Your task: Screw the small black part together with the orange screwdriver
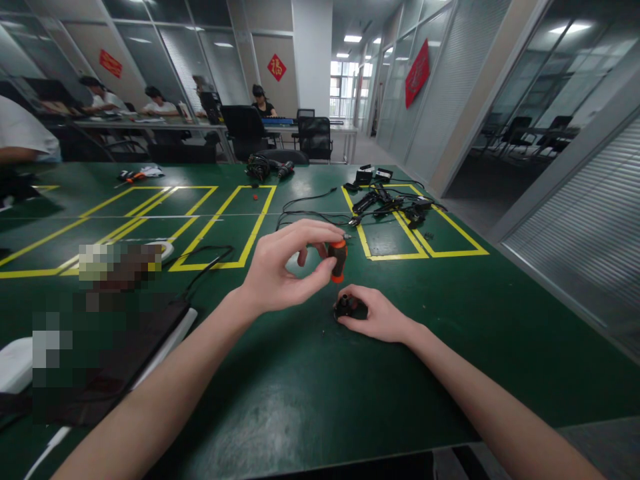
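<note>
My left hand (287,263) is raised above the green table, its thumb and fingers closed on a short screwdriver (339,261) with an orange and black handle. The screwdriver is upright, and a bit of metal shows at its upper end beside my index finger. Lower and to the right, my right hand (377,313) grips a small black part (344,307) at the tabletop, thumb and fingers around its sides. A short round post sticks up from that part. The screwdriver is above the part and apart from it. A tiny speck (323,332) lies on the table nearby.
Black cables and dark parts (383,200) lie by the yellow tape at the back right. A power drill (285,170) stands at the far edge. To the left are a dark pouch (165,320), a white device (17,363) and cords. Several people sit beyond.
</note>
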### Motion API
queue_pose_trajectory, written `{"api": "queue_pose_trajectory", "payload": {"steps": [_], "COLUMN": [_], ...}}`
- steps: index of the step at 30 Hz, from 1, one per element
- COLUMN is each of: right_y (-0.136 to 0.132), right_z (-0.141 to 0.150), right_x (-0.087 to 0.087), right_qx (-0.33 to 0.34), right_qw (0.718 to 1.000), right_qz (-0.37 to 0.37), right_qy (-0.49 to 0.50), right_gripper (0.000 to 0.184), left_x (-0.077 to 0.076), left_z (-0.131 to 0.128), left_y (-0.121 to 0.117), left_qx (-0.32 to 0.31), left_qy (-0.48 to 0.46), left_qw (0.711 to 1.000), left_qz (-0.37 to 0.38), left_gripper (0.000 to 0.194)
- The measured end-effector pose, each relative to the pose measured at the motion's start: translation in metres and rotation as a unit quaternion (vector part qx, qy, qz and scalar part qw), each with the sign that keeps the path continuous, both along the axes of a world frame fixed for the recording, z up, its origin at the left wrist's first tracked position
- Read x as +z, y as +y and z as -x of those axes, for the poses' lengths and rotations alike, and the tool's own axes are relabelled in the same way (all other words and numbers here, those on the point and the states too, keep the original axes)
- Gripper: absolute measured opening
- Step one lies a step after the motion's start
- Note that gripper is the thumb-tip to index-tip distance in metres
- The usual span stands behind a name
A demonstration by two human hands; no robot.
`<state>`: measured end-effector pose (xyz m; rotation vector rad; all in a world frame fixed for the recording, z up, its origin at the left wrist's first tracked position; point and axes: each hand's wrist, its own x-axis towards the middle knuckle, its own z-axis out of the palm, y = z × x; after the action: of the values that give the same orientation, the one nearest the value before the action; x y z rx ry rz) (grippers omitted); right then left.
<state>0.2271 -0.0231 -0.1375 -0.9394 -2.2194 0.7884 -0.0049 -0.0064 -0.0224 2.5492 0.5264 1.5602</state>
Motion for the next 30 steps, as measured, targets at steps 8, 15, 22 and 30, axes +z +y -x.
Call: {"api": "queue_pose_trajectory", "payload": {"steps": [8, 15, 22, 30], "right_y": [0.0006, 0.0005, 0.0007, 0.0001], "right_z": [0.0002, -0.0003, -0.0003, 0.0], "right_x": [0.0, -0.0001, 0.0, 0.0017], "right_qx": [0.0, -0.004, -0.003, -0.002], "right_qw": [1.0, 1.0, 1.0, 1.0], "right_qz": [0.001, -0.001, 0.001, 0.002], "right_qy": [-0.009, -0.011, -0.007, -0.004], "right_gripper": [0.027, 0.028, 0.028, 0.028], "left_x": [0.0, -0.0032, -0.002, -0.0053], "left_z": [0.0006, -0.0005, 0.0011, -0.0006], "left_y": [0.0029, 0.0012, 0.0023, 0.0041], "left_qx": [0.028, 0.007, 0.014, 0.005], "left_qy": [0.001, -0.013, 0.01, 0.003], "left_qw": [0.999, 0.999, 1.0, 1.0], "left_qz": [-0.031, 0.031, 0.0, 0.012], "left_gripper": [0.029, 0.04, 0.027, 0.042]}}
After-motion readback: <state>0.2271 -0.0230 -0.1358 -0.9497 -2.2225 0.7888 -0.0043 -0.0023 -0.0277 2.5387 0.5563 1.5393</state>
